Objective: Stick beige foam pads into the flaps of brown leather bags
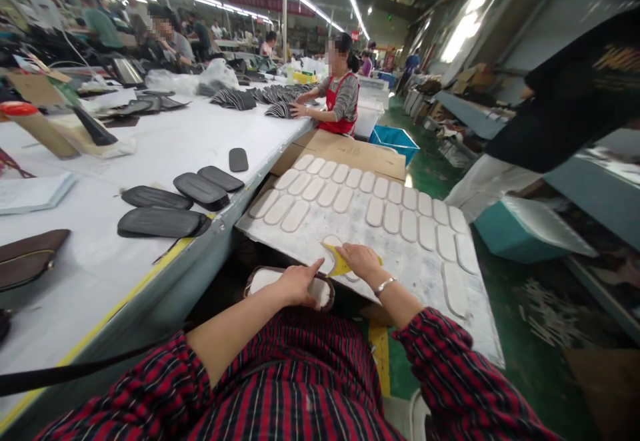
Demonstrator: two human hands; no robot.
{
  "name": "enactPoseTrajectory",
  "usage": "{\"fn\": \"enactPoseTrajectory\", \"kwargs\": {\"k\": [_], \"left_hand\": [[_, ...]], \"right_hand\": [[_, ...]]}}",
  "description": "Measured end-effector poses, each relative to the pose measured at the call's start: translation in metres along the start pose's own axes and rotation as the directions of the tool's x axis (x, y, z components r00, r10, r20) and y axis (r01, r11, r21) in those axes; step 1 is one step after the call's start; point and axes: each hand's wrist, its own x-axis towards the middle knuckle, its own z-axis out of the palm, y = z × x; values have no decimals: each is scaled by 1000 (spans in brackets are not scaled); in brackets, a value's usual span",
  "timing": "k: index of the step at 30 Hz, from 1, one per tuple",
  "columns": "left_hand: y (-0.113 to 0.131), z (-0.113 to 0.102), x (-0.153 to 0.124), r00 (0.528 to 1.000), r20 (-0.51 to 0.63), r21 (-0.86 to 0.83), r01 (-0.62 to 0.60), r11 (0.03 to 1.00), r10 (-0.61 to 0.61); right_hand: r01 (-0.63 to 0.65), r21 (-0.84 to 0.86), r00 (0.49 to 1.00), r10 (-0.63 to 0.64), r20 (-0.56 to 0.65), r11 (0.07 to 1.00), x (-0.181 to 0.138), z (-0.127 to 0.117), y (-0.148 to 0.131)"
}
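My right hand (362, 262) is closed round a flat yellow plastic scraper (341, 261). The scraper's curved edge lies against a white oval pad (332, 240) near the board's front edge. My left hand (299, 285) grips a brown-edged oval piece (265, 280) with a white inner face, just above my lap. Its index finger points out toward the scraper, and its lower fingers are partly hidden. Rows of white oval pads (343, 199) with grey edges lie on the whitish board (320, 222) in front of me.
Black oval pieces (157, 222) lie in stacks on the white table (165, 138) at left, beside a brown zipped piece (31, 258). A person in a red apron (345, 98) handles dark pieces farther along. Another person (565, 88) stands at right, near a teal bin (520, 231).
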Motion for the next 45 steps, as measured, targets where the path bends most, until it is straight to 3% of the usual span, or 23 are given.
{"fn": "enactPoseTrajectory", "kwargs": {"k": [7, 14, 18, 20, 21, 23, 24, 25, 26, 28, 30, 32, 35, 37, 41, 45], "left_hand": [[9, 14, -1, 997, -70, -40, 29, 999, -32], [7, 12, 0, 996, -50, -125, 63, 990, -70], [-1, 15, -19, 975, -215, -211, 6, 978, -52], [-15, 18, -40, 916, -397, -266, -47, 963, -65], [-26, 20, -51, 856, -507, -304, -70, 950, -100], [-56, 24, -73, 673, -684, -440, -74, 895, -280], [-73, 26, -81, 579, -696, -559, -66, 827, -424], [-89, 30, -87, 531, -634, -694, -72, 716, -562], [-104, 33, -89, 524, -529, -816, -97, 570, -668], [-124, 42, -85, 616, -278, -961, -166, 223, -737], [-130, 49, -73, 742, -112, -971, -224, -86, -660], [-126, 54, -60, 812, -59, -941, -240, -240, -580], [-116, 54, -50, 806, -36, -964, -184, -193, -590], [-112, 54, -50, 770, 1, -981, -124, -152, -639], [-111, 58, -52, 718, 88, -980, -61, -189, -690], [-108, 61, -52, 629, 166, -983, 43, -179, -760]], "right_hand": [[16, 57, 987, -25, 161, 998, 11, 20, -13], [24, 17, 988, -26, 155, 1000, 36, 10, -32], [55, -25, 990, -52, 133, 998, 51, 9, -47], [93, -40, 988, -87, 130, 995, 57, 9, -57], [124, -43, 984, -117, 132, 991, 61, 10, -64], [203, -41, 971, -196, 139, 978, 67, 10, -78], [247, -40, 961, -240, 141, 968, 70, 10, -87], [292, -39, 948, -284, 142, 956, 73, 9, -96], [335, -41, 935, -326, 141, 941, 76, 9, -105], [419, -47, 903, -410, 132, 907, 82, 7, -122], [494, -52, 866, -485, 121, 868, 89, 5, -137], [551, -53, 832, -544, 115, 833, 96, 4, -149], [611, -52, 789, -603, 115, 790, 105, 5, -157], [671, -54, 740, -664, 107, 739, 110, 7, -159], [792, -26, 610, -788, 77, 610, 118, 14, -160], [857, -2, 515, -855, 67, 516, 124, 19, -159]]}}
